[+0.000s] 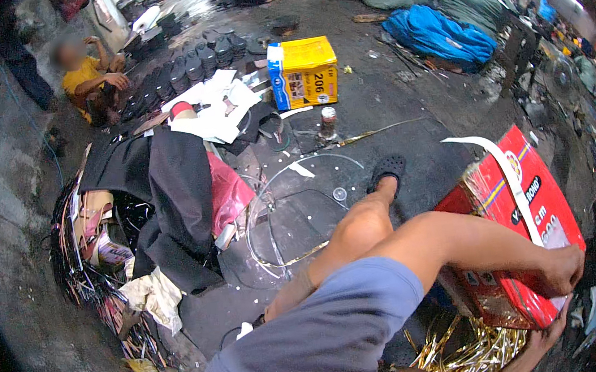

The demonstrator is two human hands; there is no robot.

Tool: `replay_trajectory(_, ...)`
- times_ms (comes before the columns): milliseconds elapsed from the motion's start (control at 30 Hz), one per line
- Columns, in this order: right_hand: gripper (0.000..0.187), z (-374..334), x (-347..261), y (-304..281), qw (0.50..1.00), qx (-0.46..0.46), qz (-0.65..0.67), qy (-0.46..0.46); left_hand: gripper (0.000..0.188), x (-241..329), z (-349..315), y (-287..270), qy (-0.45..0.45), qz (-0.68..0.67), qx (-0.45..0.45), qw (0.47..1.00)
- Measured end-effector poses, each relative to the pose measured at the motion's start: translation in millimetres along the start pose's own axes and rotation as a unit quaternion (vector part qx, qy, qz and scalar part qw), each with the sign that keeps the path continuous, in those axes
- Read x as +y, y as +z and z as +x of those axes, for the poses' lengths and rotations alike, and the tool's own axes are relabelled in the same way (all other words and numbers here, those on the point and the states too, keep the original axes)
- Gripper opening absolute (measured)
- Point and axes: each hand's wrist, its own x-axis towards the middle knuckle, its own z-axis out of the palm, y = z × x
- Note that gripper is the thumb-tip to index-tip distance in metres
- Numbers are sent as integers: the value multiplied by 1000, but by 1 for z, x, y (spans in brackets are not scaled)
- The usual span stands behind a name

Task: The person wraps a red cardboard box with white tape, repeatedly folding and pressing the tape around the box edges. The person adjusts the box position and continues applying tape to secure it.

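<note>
A red cardboard box, tilted on its side, stands at my right. My left arm crosses over it, and my left hand is closed around the box's near right edge. Below that, my right hand grips the lower corner from underneath; its fingers are partly hidden. A curved white strip lies across the box's face and passes behind my left forearm, so where it ends is hidden. Shiny gold strips are heaped beneath the box. One foot in a dark clog rests on the floor left of the box.
A yellow box stands ahead, near a small jar. Black sheet material and scraps are piled at left. Rows of dark shoes lie beside a seated person in yellow. A blue bundle lies far right.
</note>
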Motion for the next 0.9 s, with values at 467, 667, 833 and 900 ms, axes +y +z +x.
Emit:
replay_trajectory(467,30,21,-31,96,516,64,-790,-325,9,9,-18,-25,46,-69,71,994)
replay_trajectory(667,37,28,19,77,786,199,-501,-302,12,36,-14,-40,-59,-14,7,998)
replay_trajectory(833,35,43,86,46,853,212,-396,-268,8,36,-17,-43,-72,8,-9,997)
replay_trajectory(900,35,63,116,-5,848,228,-406,-255,8,36,-14,-30,-87,-14,-21,996)
